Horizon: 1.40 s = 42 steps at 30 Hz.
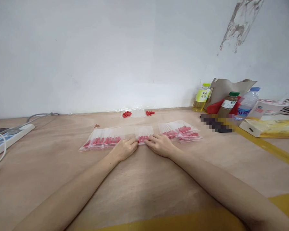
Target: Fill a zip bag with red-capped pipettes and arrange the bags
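A small clear bag with red capsules lies flat on the wooden table in front of me. My left hand presses on its lower left edge and my right hand on its lower right edge, fingertips nearly meeting. To the left lies a row of filled bags. Right of my hands sits a fanned pile of filled bags. Further back, an empty clear bag lies between two small heaps of loose red capsules.
A white power strip with cables lies at the left edge. At the back right stand a yellow-green bottle, a brown bottle, a water bottle, a brown paper bag and a tissue pack. Yellow tape crosses the table.
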Available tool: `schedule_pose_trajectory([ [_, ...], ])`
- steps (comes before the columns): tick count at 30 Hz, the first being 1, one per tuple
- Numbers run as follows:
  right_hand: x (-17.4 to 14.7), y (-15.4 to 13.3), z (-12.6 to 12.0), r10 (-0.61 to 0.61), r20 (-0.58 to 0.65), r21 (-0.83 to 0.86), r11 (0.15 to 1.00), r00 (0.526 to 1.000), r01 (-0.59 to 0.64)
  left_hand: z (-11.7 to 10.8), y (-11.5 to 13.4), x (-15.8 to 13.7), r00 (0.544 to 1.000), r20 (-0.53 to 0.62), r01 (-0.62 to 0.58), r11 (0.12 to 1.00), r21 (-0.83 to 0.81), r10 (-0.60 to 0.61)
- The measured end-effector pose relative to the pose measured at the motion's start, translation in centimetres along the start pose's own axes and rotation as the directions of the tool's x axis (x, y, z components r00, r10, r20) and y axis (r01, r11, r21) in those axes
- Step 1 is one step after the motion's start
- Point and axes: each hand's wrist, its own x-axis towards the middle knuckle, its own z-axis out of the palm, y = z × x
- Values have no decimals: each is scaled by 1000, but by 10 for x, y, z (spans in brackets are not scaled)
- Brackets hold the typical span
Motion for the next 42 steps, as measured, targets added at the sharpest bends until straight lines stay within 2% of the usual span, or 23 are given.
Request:
schedule_pose_trajectory([
  [5,20,-14,12,-12,28,-36,999,1000,13,2,0,1,1000,-20,-11,1000,15,11],
  [10,23,-13,19,-49,-31,-44,998,998,48,1,-1,0,995,-92,-39,999,11,39],
  [15,22,-13,16,-65,-63,-74,995,996,60,-1,0,1,997,-57,-52,999,-8,51],
  [20,24,-14,9,-121,-26,-64,991,992,119,-3,1,3,989,-105,-94,992,83,102],
  [25,25,-12,9,-182,-107,-91,981,977,173,-4,2,5,983,-140,-104,987,124,121],
  [29,18,-5,11,-136,-194,-126,986,972,112,-5,0,2,978,-188,-66,992,106,85],
  [34,1,9,6,-46,-229,-144,990,972,13,-7,-5,-5,974,-223,-13,997,82,31],
  [42,-2,12,6,-35,-201,-114,993,979,12,-4,-3,4,969,-245,-36,999,15,38],
])
